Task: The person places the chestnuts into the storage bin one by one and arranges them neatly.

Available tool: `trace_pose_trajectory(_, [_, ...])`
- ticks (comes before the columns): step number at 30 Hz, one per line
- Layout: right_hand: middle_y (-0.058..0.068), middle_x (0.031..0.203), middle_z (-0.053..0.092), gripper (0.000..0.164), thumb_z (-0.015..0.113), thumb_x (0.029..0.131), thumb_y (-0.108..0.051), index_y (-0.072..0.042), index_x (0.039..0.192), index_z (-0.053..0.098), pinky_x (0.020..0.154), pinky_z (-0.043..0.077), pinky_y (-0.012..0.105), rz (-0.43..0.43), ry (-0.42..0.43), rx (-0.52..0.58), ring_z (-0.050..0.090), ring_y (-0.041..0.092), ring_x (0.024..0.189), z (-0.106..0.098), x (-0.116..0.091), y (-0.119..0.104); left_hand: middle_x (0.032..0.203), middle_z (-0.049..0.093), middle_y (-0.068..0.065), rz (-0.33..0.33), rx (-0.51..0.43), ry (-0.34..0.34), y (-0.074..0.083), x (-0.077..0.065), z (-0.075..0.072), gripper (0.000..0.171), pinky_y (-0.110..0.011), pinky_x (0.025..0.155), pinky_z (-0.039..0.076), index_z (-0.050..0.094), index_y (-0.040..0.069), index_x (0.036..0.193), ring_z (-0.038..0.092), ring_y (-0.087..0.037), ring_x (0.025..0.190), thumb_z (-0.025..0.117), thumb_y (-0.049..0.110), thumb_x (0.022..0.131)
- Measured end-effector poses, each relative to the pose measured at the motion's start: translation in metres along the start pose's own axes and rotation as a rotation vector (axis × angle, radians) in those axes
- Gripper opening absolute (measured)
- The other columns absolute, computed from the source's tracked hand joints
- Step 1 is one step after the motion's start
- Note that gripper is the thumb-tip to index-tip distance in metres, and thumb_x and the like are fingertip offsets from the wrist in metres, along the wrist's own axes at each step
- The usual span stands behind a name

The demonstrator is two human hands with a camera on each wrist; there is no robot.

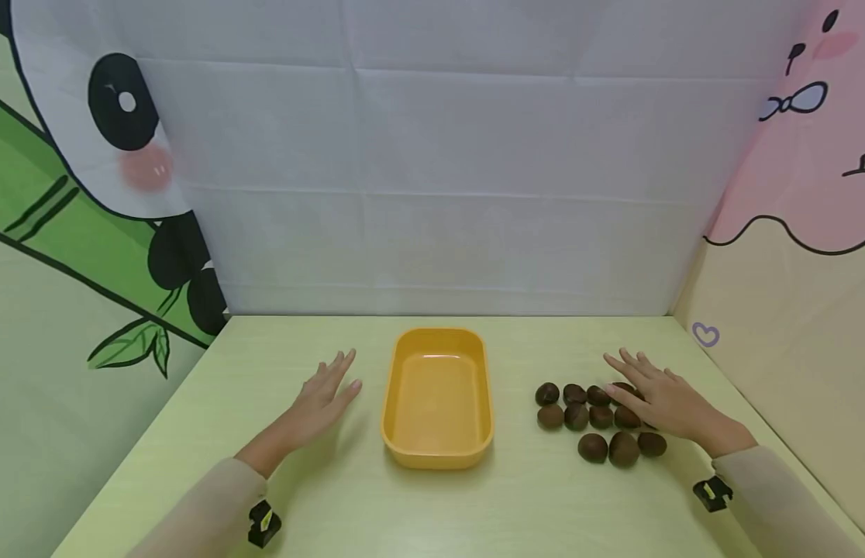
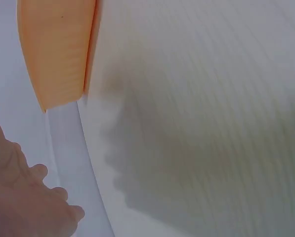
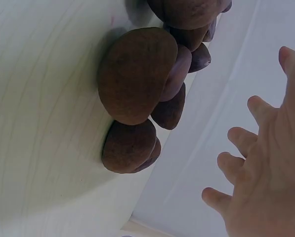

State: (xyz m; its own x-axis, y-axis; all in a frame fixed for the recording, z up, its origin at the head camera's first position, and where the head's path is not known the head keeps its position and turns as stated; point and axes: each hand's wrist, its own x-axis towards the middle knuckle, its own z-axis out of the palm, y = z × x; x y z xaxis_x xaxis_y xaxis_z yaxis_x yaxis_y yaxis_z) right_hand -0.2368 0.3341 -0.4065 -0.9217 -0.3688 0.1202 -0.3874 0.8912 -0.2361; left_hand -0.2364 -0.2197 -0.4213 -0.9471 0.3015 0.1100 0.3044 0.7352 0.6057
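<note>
Several brown chestnuts [image 1: 601, 417] lie in rough rows on the right side of the table. Over their far right end is my right hand [image 1: 659, 399], fingers spread and holding nothing; it hides some of them. The right wrist view shows a large chestnut [image 3: 135, 74] up close, apart from the raised right hand [image 3: 271, 168]. A yellow rectangular tray [image 1: 439, 459] stands mid-table with nothing in it. To its left hovers my left hand [image 1: 321, 403], fingers extended and holding nothing. In the left wrist view, the tray's side [image 2: 58, 54] appears above the left hand [image 2: 28, 192].
The pale wood-grain table [image 1: 321, 511] ends at a white cloth wall [image 1: 432, 194] at the back. Printed side panels, one with a panda [image 1: 125, 101] and one in pink [image 1: 809, 186], flank it. Each wrist carries a small black device [image 1: 263, 524].
</note>
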Motion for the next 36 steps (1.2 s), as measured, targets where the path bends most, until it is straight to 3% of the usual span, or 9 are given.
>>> trace_pose_trajectory(7, [0.027,0.157,0.029,0.062,0.046,0.106,-0.046,-0.013,0.157,0.035,0.099,0.023,0.078,0.001,-0.012,0.031,0.026,0.054,0.140,0.001,0.001,-0.001,0.166,0.001,-0.016,-0.095,-0.282,-0.099,0.008,0.008,0.008,0.071,-0.071,0.111,0.001,0.000,0.020,0.163,-0.004,-0.044,0.149,0.030,0.052,0.108])
trace_pose_trajectory(12, [0.027,0.157,0.029,0.062,0.046,0.106,-0.046,-0.014,0.157,0.034,0.100,0.023,0.078,-0.002,-0.017,0.058,0.025,0.055,0.141,0.003,0.003,-0.002,0.167,0.001,-0.013,-0.176,-0.437,-0.148,0.009,0.013,0.015,0.079,-0.069,0.112,0.004,-0.006,0.031,0.161,-0.002,-0.039,0.151,0.037,0.062,0.103])
trace_pose_trajectory(15, [0.027,0.158,0.028,0.062,0.045,0.106,-0.047,-0.014,0.157,0.035,0.101,0.023,0.077,-0.001,-0.019,0.075,0.024,0.054,0.141,0.004,0.003,-0.003,0.167,0.005,-0.012,-0.223,-0.505,-0.148,0.014,0.014,0.021,0.083,-0.067,0.113,0.015,-0.005,0.036,0.161,0.012,-0.041,0.149,0.043,0.064,0.100])
trace_pose_trajectory(19, [0.026,0.158,0.028,0.063,0.045,0.106,-0.048,-0.013,0.157,0.035,0.102,0.021,0.077,0.003,-0.025,0.109,0.023,0.053,0.142,0.006,0.006,-0.005,0.166,0.010,-0.014,-0.254,-0.668,-0.128,0.019,0.016,0.028,0.083,-0.059,0.108,0.035,-0.001,0.032,0.162,0.025,-0.044,0.145,0.050,0.056,0.101])
trace_pose_trajectory(22, [0.025,0.159,0.028,0.063,0.044,0.106,-0.049,-0.013,0.157,0.035,0.103,0.020,0.077,0.004,-0.030,0.131,0.022,0.052,0.143,0.008,0.009,-0.007,0.164,0.013,-0.018,-0.263,-0.780,-0.114,0.022,0.019,0.034,0.077,-0.057,0.105,0.039,0.003,0.027,0.162,0.027,-0.045,0.144,0.050,0.048,0.104])
trace_pose_trajectory(28, [0.024,0.159,0.029,0.062,0.045,0.106,-0.048,-0.012,0.156,0.037,0.103,0.020,0.076,-0.003,-0.040,0.148,0.023,0.051,0.143,0.009,0.011,-0.013,0.159,0.024,-0.021,-0.292,-0.850,-0.096,0.027,0.024,0.042,0.066,-0.059,0.103,0.042,0.010,0.022,0.161,0.038,-0.044,0.139,0.046,0.036,0.108])
trace_pose_trajectory(36, [0.020,0.159,0.029,0.063,0.044,0.105,-0.051,-0.013,0.156,0.038,0.107,0.022,0.071,-0.017,-0.063,0.164,0.022,0.048,0.145,0.012,0.019,-0.022,0.154,0.036,-0.018,-0.314,-0.871,-0.110,0.027,0.023,0.049,0.063,-0.057,0.103,0.042,0.013,0.028,0.160,0.045,-0.040,0.134,0.047,0.036,0.107])
